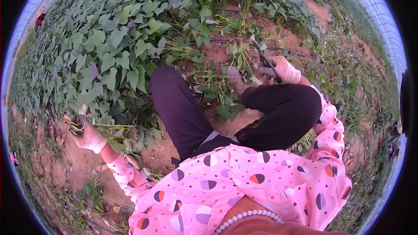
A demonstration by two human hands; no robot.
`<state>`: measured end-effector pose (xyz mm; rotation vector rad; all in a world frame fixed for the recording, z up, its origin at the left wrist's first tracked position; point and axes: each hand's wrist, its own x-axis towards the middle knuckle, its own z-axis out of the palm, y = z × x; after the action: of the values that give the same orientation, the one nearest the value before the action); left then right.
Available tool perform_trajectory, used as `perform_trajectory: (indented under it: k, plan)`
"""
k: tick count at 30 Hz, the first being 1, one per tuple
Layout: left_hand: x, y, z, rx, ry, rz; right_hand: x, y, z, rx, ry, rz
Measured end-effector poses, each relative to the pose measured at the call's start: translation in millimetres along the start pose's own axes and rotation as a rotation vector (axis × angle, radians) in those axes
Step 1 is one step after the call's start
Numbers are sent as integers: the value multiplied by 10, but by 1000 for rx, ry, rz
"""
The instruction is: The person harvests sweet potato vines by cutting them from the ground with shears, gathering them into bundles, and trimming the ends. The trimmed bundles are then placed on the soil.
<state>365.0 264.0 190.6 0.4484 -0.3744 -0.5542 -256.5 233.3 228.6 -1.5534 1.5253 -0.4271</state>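
Note:
My left hand (90,135), in a pale glove with dark grey fingers, is closed around a bunch of green vine stems (76,127) at the left. More leafy stems lie just to its right. My right hand (285,70), in a matching glove, grips a slim black-handled cutting tool (266,57). Its pale metal tip points up and left over the loose stems. What kind of blade it has I cannot make out. Both hands are apart, either side of my bent knees.
Dense heart-leaved vines (117,39) spread ahead and to the left. Cut stems and leaves litter the reddish soil (216,54) by my shoe (236,80). A thin dark hose (294,53) crosses the ground ahead. Curved greenhouse walls (383,21) rise at the sides. Another person (40,19) appears far left.

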Motion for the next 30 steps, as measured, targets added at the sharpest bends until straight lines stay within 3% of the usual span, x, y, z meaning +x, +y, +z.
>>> perform_trajectory:
  k: [2, 3, 4, 6, 8, 10, 12, 13, 15, 18, 19, 20, 21, 22, 25, 26, 27, 28, 30]
  plan:
    - [147, -184, -21, 743, -33, 255, 49, 84, -17, 81, 140, -66]
    - [-47, -300, 323, 1003, -130, 383, 174, 166, -72, 96, 149, -24]
    - [-72, -402, 523, 1005, -134, 373, 245, 226, -99, 96, 151, -14]
    - [-54, -637, 813, 1182, -349, 574, 440, 206, -106, 297, 326, 32]
    - [42, -983, 986, 821, -577, 313, 721, 401, -91, 355, 404, 77]
    - [-108, -1357, 1333, 950, -701, 401, 987, 596, -84, 624, 533, 150]
    - [-345, -1702, 1778, 1163, -921, 313, 1303, 985, -47, 794, 549, 150]
    - [-449, -1879, 1962, 1227, -1011, 21, 1401, 1021, -57, 698, 464, 214]
    - [-749, -2327, 2195, 1294, -1241, -247, 1721, 1316, -45, 338, 368, 236]
    - [-1133, -3256, 1950, 1452, -1637, -429, 2245, 1827, -135, 173, 95, 329]
    - [-1317, -3529, 1837, 1453, -1712, -431, 2406, 1995, -176, 194, 108, 341]
    - [-1474, -3907, 1591, 1474, -1781, -529, 2573, 2162, -231, -221, -3, 307]
    - [-1640, -4003, 1757, 1524, -1835, -517, 2746, 2357, -260, -636, -113, 261]
    - [-1761, -4372, 1497, 1519, -1835, -585, 2855, 2573, -266, -616, -108, 275]
    - [-2128, -5179, 1213, 1236, -1551, -847, 2936, 3661, -370, -554, -62, 235]
    - [-2245, -5404, 1181, 1185, -1473, -902, 2863, 3694, -382, -539, -64, 258]
    - [-2403, -5526, 1308, 1247, -1458, -794, 2797, 3637, -471, -451, -118, 391]
    - [-2589, -5798, 1273, 1277, -1436, -882, 2764, 3609, -545, -369, -164, 520]
    - [-2907, -6027, 1423, 1279, -1419, -976, 2722, 3486, -588, -332, -136, 487]
